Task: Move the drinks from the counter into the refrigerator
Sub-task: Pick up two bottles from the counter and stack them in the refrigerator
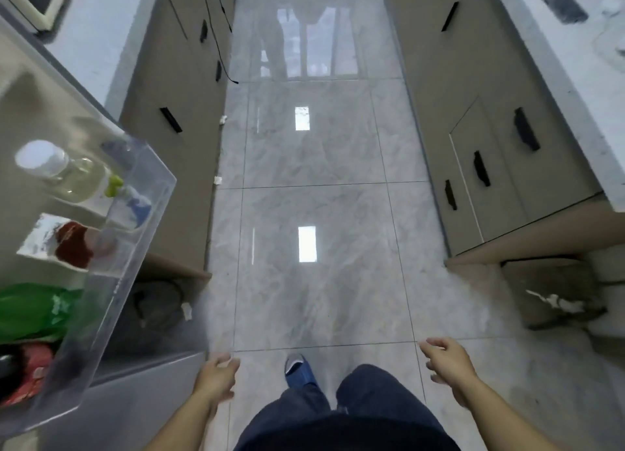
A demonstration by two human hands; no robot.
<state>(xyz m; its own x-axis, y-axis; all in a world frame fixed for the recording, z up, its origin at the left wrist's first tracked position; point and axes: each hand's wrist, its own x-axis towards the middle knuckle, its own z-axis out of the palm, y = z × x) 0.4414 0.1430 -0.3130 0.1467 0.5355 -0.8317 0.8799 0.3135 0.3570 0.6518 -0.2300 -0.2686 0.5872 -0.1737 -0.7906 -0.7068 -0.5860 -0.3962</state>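
Floor (314, 166): glossy grey marble tile down the frame's centre, between beige cabinets (490, 153) with black handles. Counter (581, 61): white, upper right. Refrigerator door shelf (135, 220): clear plastic, at left, where we count a white-capped bottle (64, 169), a red-capped one (74, 244) and a green item (37, 308). Left hand (216, 379) and right hand (449, 362): at bottom, fingers loosely curled, holding nothing.

No legible text, brand, number or sign anywhere. Labels on the bottles in the clear door bin (135, 213) at nine o'clock too blurred to read: only colour patches of blue, green and red. Dark flat object (561, 4) on the counter at one o'clock equally unreadable.
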